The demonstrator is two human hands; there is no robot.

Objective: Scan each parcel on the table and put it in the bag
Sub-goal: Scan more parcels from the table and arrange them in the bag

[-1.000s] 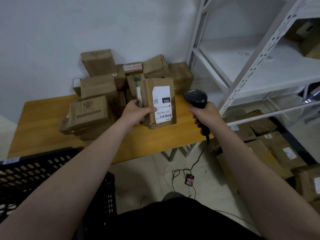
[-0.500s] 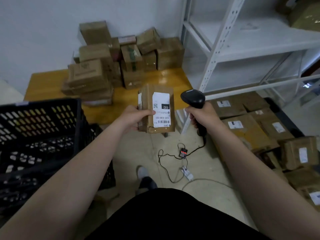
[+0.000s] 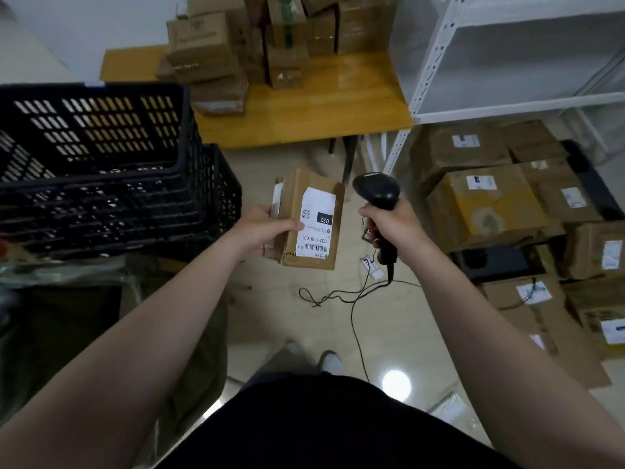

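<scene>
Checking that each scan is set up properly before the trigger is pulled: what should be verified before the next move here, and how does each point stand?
1. Left hand grip on the parcel, thumb on its top face: ok.
2. Barcode on the label faces up, clear of the thumb: ok.
3. Right hand grip on the scanner handle: ok.
4. Scanner aimed at the barcode: cannot tell; its head sits beside the parcel's far right corner and no beam shows on the label.
5. Cable clear of the parcel: ok, it trails on the floor below the hands.
</scene>
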